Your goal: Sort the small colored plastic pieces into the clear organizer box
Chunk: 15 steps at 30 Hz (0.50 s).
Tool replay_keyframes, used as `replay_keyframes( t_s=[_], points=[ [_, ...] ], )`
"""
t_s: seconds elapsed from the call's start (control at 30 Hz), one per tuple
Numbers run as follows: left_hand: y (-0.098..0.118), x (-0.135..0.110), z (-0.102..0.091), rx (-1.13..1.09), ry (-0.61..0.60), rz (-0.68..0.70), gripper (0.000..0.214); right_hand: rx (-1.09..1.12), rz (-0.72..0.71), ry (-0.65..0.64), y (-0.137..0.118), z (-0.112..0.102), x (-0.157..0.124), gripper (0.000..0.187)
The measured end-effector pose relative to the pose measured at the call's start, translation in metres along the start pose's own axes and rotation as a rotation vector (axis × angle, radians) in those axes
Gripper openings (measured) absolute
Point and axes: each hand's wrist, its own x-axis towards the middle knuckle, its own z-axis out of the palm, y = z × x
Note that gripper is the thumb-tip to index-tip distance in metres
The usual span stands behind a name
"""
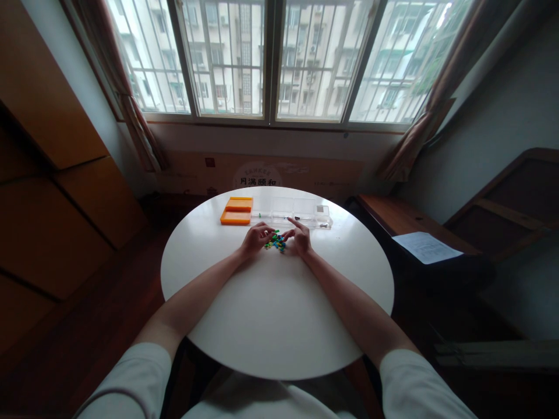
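Observation:
A small heap of green, blue and yellow pieces (276, 242) lies on the round white table (271, 314). My left hand (257, 235) rests at the heap's left side with its fingers curled onto the pieces. My right hand (299, 235) is at the heap's right side, index finger stretched toward the clear compartment box (292, 210), the other fingers curled. What either hand pinches is too small to make out. An orange lid (237, 211) lies left of the clear box.
A wooden bench (406, 221) with a sheet of paper (425, 247) stands to the right. Wooden cabinets (52, 192) line the left wall. A barred window (279, 58) with curtains is behind the table.

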Motion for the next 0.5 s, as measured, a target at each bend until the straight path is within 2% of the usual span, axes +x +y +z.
replay_keyframes(
  t_s=[0.13,0.3,0.5],
  points=[
    [0.0016,0.0000,-0.0005,-0.006,0.005,0.003,0.023,-0.162,-0.070,0.045,0.0066,-0.0021,0.0038,0.043],
    [0.0010,0.0000,-0.0007,-0.012,0.008,0.008,0.024,-0.258,-0.100,-0.064,0.0057,-0.0023,0.0038,0.023],
    [0.0011,-0.0003,-0.0012,0.007,0.025,0.011,0.024,-0.268,-0.133,-0.124,0.0068,-0.0010,0.0031,0.024]
  ],
)
